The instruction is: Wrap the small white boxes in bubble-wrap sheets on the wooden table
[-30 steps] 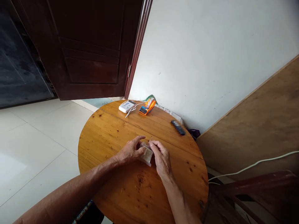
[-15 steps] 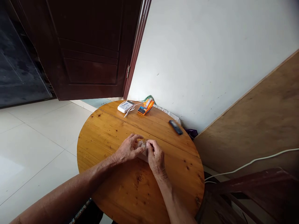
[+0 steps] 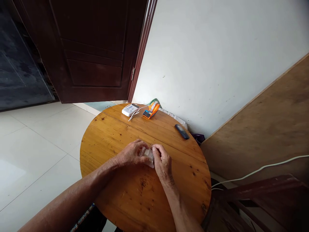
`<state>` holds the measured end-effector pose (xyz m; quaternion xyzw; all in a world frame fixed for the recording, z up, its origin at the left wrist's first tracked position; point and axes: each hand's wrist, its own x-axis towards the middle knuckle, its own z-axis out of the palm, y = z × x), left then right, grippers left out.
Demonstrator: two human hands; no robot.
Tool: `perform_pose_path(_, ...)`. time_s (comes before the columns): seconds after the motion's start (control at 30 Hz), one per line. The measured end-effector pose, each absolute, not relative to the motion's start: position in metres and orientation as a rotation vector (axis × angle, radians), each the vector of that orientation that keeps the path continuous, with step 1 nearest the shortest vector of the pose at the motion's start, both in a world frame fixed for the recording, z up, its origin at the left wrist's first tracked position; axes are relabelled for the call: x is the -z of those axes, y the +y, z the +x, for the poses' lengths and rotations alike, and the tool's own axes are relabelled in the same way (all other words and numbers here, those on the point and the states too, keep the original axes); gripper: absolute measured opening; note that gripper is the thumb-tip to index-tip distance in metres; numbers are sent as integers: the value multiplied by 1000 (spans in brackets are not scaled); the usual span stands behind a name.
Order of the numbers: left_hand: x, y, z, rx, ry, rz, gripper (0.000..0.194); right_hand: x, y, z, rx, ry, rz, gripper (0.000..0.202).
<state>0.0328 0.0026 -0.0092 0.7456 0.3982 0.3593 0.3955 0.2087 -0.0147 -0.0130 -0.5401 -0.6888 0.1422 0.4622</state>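
Observation:
A small packet in clear, crinkled plastic wrap [image 3: 149, 154] is between my two hands, over the middle of a round wooden table [image 3: 108, 141]. My left hand [image 3: 132, 153] grips its left side, thumb on the near side and fingers on the far side. At the packet's right edge, my right hand [image 3: 163, 161] has thumb and index finger pinched together on the wrap. Part of the packet is hidden behind the fingers, and its contents cannot be made out.
Near the table's far edge lie a white device with a cable [image 3: 130, 110] and an orange tape dispenser [image 3: 151, 110]. A dark, blurred-out object [image 3: 182, 131] lies at the right. Beyond stand a white wall [image 3: 205, 64] and a dark red door [image 3: 94, 51].
The fingers of my left hand have shifted, and more of the wrapped packet shows between my hands. My right hand has moved slightly to the right.

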Motion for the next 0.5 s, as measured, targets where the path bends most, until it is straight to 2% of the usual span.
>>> perform_pose_path(0.17,13,5,34,-908,990,1817,33,13,-18,214,-345,-1792,-1261,17)
perform_pose_path(0.37,22,10,36,-927,999,1840,48,11,-18,223,-328,-1934,-1157,16)
perform_pose_path(0.5,25,12,36,-920,996,1931,41,9,-18,228,-287,-2001,-1149,18)
